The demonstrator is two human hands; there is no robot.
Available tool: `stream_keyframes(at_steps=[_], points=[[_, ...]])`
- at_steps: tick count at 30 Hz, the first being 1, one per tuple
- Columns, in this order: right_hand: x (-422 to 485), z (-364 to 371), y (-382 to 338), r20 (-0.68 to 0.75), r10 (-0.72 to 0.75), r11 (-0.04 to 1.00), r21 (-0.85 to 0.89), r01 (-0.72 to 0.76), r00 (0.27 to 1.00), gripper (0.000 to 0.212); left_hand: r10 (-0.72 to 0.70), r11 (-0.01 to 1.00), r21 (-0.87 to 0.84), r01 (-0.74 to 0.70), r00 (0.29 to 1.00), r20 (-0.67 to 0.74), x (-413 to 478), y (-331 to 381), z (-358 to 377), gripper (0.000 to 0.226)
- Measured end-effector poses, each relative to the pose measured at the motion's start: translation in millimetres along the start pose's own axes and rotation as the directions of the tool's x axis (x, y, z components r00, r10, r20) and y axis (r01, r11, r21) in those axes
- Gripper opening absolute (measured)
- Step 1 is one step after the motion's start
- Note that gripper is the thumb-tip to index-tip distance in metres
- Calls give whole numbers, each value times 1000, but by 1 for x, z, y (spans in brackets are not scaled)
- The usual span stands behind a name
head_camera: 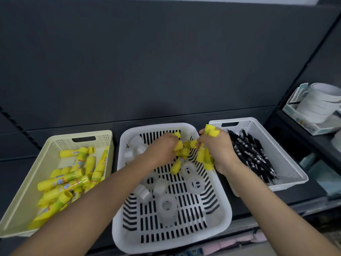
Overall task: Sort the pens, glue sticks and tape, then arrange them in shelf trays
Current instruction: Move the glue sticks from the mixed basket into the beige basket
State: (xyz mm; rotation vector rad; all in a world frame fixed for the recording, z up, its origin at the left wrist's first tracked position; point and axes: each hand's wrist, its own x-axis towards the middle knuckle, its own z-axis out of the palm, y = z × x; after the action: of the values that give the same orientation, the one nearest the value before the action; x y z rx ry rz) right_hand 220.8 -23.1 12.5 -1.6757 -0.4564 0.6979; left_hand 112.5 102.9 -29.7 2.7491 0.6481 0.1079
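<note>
Label print on the glue sticks [70,180]: too small and smeared for us to read. Our left forearm [103,196] covers the near right corner of the cream tray [24,191] and part of the slotted basket [175,246] rim. We cannot count the glue sticks bunched in the right hand [215,148], and its fingertips are hidden. The left hand [162,145] fingertips are buried too. The stacked white rolls [321,102] are cut by the right edge. The pink items [239,241] at the bottom are blurred and we cannot identify them.
</note>
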Motion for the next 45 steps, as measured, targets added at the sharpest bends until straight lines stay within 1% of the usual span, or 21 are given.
stream_keyframes(at_steps=[2, 4, 7, 10, 12, 14, 17, 19, 22, 26, 29, 32, 35, 38, 40, 43, 45], points=[[6, -3, -1, -4, 17, 999, 33, -17, 1000, 20, -15, 1000, 20, 13, 996, 85, 14, 0, 8, 15], [11, -5, -2, -8, 21, 999, 32, -20, 1000, 23, -36, 998, 61, 28, 989, 143, 22, -1, 16, 24], [15, -7, -2, -8, 25, 999, 39, -24, 1000, 27, -55, 995, 92, 41, 986, 156, 29, -5, 20, 23], [19, -8, 0, 2, 23, 999, 44, -23, 1000, 21, -38, 998, 55, 30, 987, 156, 28, -5, 18, 21], [21, -6, -2, 14, 25, 998, 57, -26, 1000, 19, -32, 999, -38, 38, 989, 143, 24, -6, 16, 19], [21, -2, -5, 32, 23, 997, 71, -25, 999, 18, -30, 992, -116, 43, 993, 113, 19, -6, 10, 23], [20, 7, -15, 69, -20, 997, 74, 15, 997, 20, -55, 989, -132, 61, 997, 55, 8, -9, -8, 27], [18, 18, -22, 108, -55, 996, 75, 47, 993, 18, -115, 984, -138, 109, 993, -36, -3, -17, -22, 24], [12, 42, -29, 156, -88, 996, 30, 84, 984, 17, -229, 966, -159, 202, 958, -174, -26, -36, -42, 18], [-4, 81, -32, 283, -117, 992, -19, 128, 952, 17, -360, 931, -163, 327, 894, -265, -68, -65, -68, 13], [-17, 114, -34, 375, -125, 988, -37, 150, 919, 15, -468, 884, -139, 447, 848, -249, -105, -92, -80, 14], [-28, 150, -35, 465, -122, 987, -36, 156, 877, 15, -551, 834, -133, 535, 805, -218, -143, -120, -85, 13], [-40, 185, -36, 531, -113, 985, -51, 165, 840, 16, -636, 772, -118, 625, 749, -185, -176, -144, -83, 17], [-49, 217, -36, 576, -115, 970, -110, 216, 809, 14, -703, 710, -78, 700, 695, -150, -196, -163, -75, 22], [-51, 237, -33, 587, -112, 953, -166, 255, 802, 11, -725, 688, -77, 722, 678, -116, -204, -172, -69, 24], [-51, 260, -21, 608, -61, 908, -296, 297, 792, 3, -734, 679, -106, 726, 677, -64, -208, -178, -60, 25], [-49, 271, -11, 617, -9, 876, -374, 304, 787, 6, -731, 680, -138, 720, 681, -47, -208, -180, -55, 24]])
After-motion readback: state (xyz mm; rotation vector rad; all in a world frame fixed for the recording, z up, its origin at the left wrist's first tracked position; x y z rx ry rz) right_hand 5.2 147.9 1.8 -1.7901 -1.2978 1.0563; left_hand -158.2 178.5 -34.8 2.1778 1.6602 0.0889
